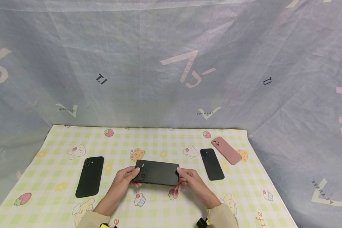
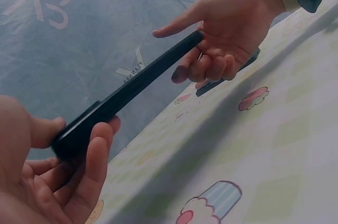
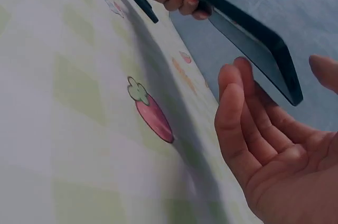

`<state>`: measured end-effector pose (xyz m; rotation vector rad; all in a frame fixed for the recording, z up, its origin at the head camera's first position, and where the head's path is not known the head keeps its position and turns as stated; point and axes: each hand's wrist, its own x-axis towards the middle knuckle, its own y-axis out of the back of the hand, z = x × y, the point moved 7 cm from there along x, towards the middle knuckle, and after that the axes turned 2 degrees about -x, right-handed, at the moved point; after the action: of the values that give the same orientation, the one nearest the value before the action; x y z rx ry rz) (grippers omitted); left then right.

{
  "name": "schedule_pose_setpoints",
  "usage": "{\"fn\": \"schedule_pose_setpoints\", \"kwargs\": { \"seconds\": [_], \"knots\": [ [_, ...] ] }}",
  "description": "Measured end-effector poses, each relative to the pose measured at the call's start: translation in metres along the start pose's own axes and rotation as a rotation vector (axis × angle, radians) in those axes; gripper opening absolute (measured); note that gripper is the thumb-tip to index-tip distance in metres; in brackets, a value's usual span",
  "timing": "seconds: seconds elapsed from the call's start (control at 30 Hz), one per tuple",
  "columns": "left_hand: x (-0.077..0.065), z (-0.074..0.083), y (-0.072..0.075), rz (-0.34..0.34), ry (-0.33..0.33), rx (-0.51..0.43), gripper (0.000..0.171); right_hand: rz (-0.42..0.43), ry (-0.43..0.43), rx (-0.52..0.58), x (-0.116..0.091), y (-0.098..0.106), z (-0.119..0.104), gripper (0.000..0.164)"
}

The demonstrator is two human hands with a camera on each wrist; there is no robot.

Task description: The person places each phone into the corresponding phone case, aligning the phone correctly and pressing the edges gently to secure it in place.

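A black phone or phone case [image 1: 162, 172] with a round camera area is held sideways above the table, its back facing the head camera. My left hand [image 1: 123, 179] pinches the camera end, thumb on the back and fingers underneath. At the other end is my right hand [image 1: 193, 181], thumb over the corner in the head view. The right wrist view shows the thumb and the fingers [image 3: 232, 113] standing apart around that end, with a gap. There, the item's underside [image 3: 248, 42] shows a raised rim; whether a phone sits inside, I cannot tell.
Another black phone-shaped item [image 1: 89, 176] lies on the left of the checkered tablecloth [image 1: 159, 209]. To the right lie a smaller black one [image 1: 212, 164] and a pink one [image 1: 226, 150]. A grey-blue cloth [image 1: 148, 79] hangs behind the table and along its sides.
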<state>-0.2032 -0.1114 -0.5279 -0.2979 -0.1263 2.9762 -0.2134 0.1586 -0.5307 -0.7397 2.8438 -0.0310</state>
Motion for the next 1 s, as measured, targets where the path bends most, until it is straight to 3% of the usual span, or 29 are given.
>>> {"fn": "schedule_pose_setpoints", "kwargs": {
  "seconds": [0.17, 0.5, 0.83, 1.0],
  "knots": [
    [0.0, 0.004, -0.003, -0.112, -0.033, 0.033, 0.048, 0.028, -0.041, -0.047, 0.004, 0.005, -0.004, 0.049],
    [-0.005, 0.007, -0.02, -0.38, -0.048, 0.045, 0.042, -0.13, -0.085, -0.156, 0.01, -0.009, -0.007, 0.042],
    [-0.007, 0.004, -0.026, -0.467, -0.042, 0.061, 0.04, -0.286, -0.059, -0.168, 0.005, -0.024, -0.001, 0.036],
    [-0.007, 0.003, -0.029, -0.483, -0.044, 0.056, 0.04, -0.312, -0.038, -0.168, 0.005, -0.026, 0.003, 0.033]
  ]
}}
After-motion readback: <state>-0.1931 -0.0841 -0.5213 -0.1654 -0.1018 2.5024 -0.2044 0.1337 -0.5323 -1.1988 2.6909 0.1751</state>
